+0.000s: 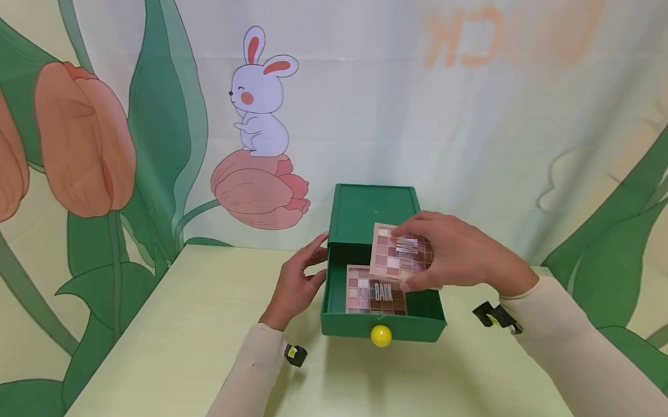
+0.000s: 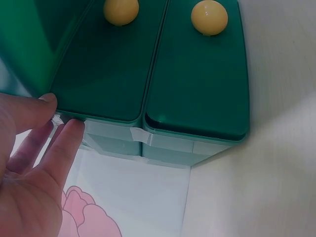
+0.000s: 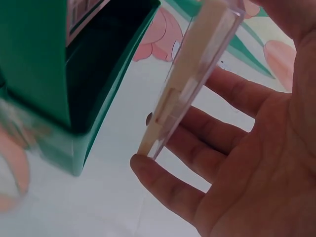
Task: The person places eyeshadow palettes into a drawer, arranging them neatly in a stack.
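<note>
My right hand [image 1: 459, 250] grips an eyeshadow palette [image 1: 389, 259] by its edges, tilted above the pulled-out top drawer [image 1: 349, 326] of a green drawer box [image 1: 374, 210]. In the right wrist view, the palette [image 3: 190, 64] shows its thin side and clear cover, with fingertips along the edge. A second palette [image 1: 362, 298], lettered "BACK", lies in the drawer. My left hand [image 1: 298, 286] rests against the box's left side. Seen from the left wrist, its nearly straight fingers [image 2: 64, 148] touch the side near the front edge.
A yellow knob [image 1: 381, 336] sits on the open drawer's front. Below it are two closed drawer fronts [image 2: 197, 79] with similar knobs. The box stands on a pale table [image 1: 206, 335], before a curtain [image 1: 363, 109] printed with tulips and a rabbit.
</note>
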Demonstrator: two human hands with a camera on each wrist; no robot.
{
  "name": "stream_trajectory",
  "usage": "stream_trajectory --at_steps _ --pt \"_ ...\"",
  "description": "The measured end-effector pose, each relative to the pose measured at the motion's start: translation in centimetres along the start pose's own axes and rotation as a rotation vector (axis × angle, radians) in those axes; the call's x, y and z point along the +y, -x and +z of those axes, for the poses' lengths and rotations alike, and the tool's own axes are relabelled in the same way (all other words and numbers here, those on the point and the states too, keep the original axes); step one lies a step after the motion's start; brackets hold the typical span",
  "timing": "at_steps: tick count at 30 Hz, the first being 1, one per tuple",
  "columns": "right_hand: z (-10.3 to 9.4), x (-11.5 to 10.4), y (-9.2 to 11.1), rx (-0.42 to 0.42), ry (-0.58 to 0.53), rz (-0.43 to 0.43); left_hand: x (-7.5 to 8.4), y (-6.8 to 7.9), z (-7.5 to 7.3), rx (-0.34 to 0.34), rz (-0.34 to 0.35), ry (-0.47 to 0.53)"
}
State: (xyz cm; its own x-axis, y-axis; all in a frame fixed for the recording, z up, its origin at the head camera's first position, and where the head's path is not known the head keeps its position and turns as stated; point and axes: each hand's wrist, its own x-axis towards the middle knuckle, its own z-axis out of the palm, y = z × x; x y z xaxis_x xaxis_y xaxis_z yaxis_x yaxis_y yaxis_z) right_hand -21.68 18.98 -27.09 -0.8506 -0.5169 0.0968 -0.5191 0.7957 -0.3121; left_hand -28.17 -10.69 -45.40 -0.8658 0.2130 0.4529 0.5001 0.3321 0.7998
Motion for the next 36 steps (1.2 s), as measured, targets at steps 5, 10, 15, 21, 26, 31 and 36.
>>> stream_trajectory --at_steps 5,10,15,21,26,31,36 --pt "0.9 -0.9 -0.9 0.003 0.029 -0.04 0.0 0.0 0.0 -0.007 0.0 -0.005" --pt "1.7 -1.5 -1.6 -0.024 0.025 -0.062 0.1 -0.1 0.0 -0.015 0.001 -0.006" --pt "2.3 -2.2 -2.0 -0.055 0.021 -0.076 0.2 -0.1 -0.1 -0.014 0.022 -0.01" --pt "3.0 -2.6 -2.4 -0.088 0.026 -0.075 0.0 0.0 -0.1 -0.011 0.023 -0.008" --pt "3.1 -2.6 -2.4 -0.1 0.045 -0.077 0.0 0.0 -0.1 -0.007 0.025 -0.011" --pt "3.6 -2.2 -2.1 -0.114 0.05 -0.087 -0.2 0.0 0.0 -0.005 0.028 -0.013" --pt "4.4 -1.7 -2.0 -0.132 0.041 -0.103 -0.2 0.0 0.0 -0.003 0.021 -0.016"
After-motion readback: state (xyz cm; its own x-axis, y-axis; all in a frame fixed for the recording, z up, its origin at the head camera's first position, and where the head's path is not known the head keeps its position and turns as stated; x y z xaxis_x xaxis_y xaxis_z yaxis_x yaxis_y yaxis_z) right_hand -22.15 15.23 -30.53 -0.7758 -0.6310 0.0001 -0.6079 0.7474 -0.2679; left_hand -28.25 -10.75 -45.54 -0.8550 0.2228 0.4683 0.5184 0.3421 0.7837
